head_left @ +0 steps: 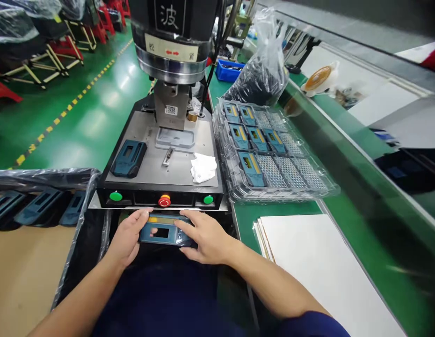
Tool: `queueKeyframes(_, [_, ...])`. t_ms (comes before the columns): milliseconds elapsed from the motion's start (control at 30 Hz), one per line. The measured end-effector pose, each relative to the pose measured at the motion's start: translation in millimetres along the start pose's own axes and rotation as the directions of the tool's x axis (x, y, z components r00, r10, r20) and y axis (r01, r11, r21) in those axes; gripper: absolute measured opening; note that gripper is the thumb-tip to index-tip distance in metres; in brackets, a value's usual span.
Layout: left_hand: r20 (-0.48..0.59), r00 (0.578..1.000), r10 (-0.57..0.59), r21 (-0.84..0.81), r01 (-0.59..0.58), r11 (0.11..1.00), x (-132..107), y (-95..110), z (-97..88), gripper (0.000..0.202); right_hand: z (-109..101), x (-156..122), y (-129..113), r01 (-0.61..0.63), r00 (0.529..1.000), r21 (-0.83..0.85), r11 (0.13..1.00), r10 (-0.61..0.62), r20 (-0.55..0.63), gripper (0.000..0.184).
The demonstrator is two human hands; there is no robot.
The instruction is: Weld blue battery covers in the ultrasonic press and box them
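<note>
Between my two hands is a blue-grey plastic housing point(164, 233) with a dark rectangular window and a yellow strip along its upper edge. My left hand point(128, 236) grips its left end, and a fingertip shows through the window. At the other end my right hand point(201, 236) closes around the housing, fingers over the top edge and thumb below. The part is held just in front of the press base. On the base's left lies a similar housing point(129, 158). Under the press's metal horn point(171, 107) sits a light grey fixture point(175, 138).
Green buttons point(115, 196) and a red stop button point(164, 201) line the press front. A clear tray point(284, 192) at right holds several housings. A crumpled white cloth point(203, 167) lies on the base. White sheets point(308, 262) are at lower right; more housings point(42, 206) sit in a left box.
</note>
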State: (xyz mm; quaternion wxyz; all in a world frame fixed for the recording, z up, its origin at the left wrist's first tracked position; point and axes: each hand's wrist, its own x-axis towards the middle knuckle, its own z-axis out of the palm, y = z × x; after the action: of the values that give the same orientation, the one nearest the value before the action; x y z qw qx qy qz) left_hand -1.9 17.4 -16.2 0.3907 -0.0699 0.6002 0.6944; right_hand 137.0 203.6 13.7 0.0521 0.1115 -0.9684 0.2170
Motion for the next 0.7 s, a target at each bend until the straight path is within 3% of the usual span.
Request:
queueKeyframes(100, [0.038, 0.997, 0.070, -0.020, -0.069, 0.997, -0.1, 1.0, 2.2, 0.053, -35.1, -9.4, 11.2, -0.078, 0.986, -0.095, 0.992, 0.062, -0.157, 0.059])
queueKeyframes(167, [0.028, 0.996, 0.083, -0.016, -0.083, 0.996, 1.9, 0.2, -0.7, 0.051, -62.7, -18.7, 27.3, -0.245, 0.921, -0.149, 0.958, 0.182, -0.345, 0.058])
queueKeyframes(267, [-0.017, 0.998, 0.068, -0.015, -0.068, 0.998, 5.1, -3.0, -7.7, 0.048, -98.2, -38.3, 60.8, -0.555, 0.706, -0.178, 0.812, 0.348, -0.616, 0.057])
queueKeyframes(333, [-0.042, 0.997, 0.058, -0.025, -0.059, 0.998, 6.3, -5.9, -12.0, 0.047, -112.3, -53.7, 84.4, -0.707, 0.560, -0.159, 0.689, 0.409, -0.721, 0.056])
queueKeyframes(400, [-0.064, 0.997, 0.051, -0.036, -0.053, 0.998, 7.2, -8.4, -15.5, 0.046, -118.2, -68.7, 104.6, -0.819, 0.440, -0.116, 0.561, 0.486, -0.755, 0.057])
queueKeyframes(500, [-0.073, 0.996, 0.049, -0.051, -0.052, 0.997, 8.9, -9.8, -19.5, 0.044, -117.1, -85.3, 123.6, -0.919, 0.314, -0.068, 0.388, 0.618, -0.721, 0.059])
queueKeyframes(600, [-0.069, 0.996, 0.059, -0.056, -0.063, 0.996, 11.0, -8.4, -21.4, 0.041, -112.8, -92.4, 131.3, -0.946, 0.267, -0.059, 0.318, 0.665, -0.698, 0.058])
queueKeyframes(700, [-0.066, 0.995, 0.069, -0.054, -0.072, 0.996, 11.4, -6.3, -21.2, 0.041, -110.1, -92.0, 134.3, -0.940, 0.282, -0.064, 0.335, 0.658, -0.698, 0.058])
